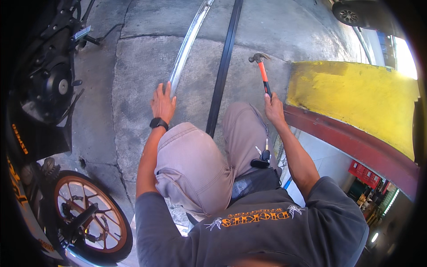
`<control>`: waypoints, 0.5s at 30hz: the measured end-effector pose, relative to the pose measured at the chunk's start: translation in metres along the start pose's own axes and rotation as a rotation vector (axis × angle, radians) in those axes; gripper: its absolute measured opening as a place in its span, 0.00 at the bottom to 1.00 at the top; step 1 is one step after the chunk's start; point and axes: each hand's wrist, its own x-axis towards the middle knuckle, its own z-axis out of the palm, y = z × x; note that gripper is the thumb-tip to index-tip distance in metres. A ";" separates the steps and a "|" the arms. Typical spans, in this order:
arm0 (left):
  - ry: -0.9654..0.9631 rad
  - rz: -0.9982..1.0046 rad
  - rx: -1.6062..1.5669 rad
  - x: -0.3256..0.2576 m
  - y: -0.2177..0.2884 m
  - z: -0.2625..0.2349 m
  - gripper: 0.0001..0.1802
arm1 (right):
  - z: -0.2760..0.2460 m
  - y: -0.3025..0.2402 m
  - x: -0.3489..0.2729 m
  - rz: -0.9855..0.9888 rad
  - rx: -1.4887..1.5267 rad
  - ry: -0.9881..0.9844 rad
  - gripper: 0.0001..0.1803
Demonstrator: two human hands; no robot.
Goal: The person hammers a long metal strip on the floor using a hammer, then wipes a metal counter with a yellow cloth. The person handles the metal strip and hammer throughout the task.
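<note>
Orange-and-black is the handle of the claw hammer (263, 73), which my right hand (274, 108) grips near its lower end. The metal head points away from me, above the concrete. My left hand (163, 104), with a dark watch on its wrist, is closed at the near end of a long silver metal bar (190, 42). The fingers partly hide that end. To the right of this bar, a long black metal bar (224, 58) lies on the ground and reaches between my knees.
A motorcycle with an orange-rimmed wheel (91, 218) stands close on the left. At my right is a yellow panel (351, 93) with a dark red lower beam (347, 133). Below it, a red case (364, 173) shows. A car wheel (348, 16) appears far right.
</note>
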 end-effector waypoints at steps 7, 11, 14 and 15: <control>-0.107 -0.079 0.057 -0.029 -0.021 0.035 0.34 | 0.016 -0.056 0.018 -0.074 0.108 -0.014 0.17; -0.196 -0.163 0.108 -0.076 -0.038 0.035 0.34 | 0.057 -0.104 0.052 -0.173 0.220 -0.007 0.19; -0.221 -0.188 0.106 -0.101 -0.053 0.037 0.33 | 0.071 -0.164 0.076 -0.228 0.216 -0.068 0.29; -0.163 -0.127 0.108 -0.101 -0.052 0.033 0.33 | 0.076 -0.175 0.085 -0.260 0.204 -0.068 0.32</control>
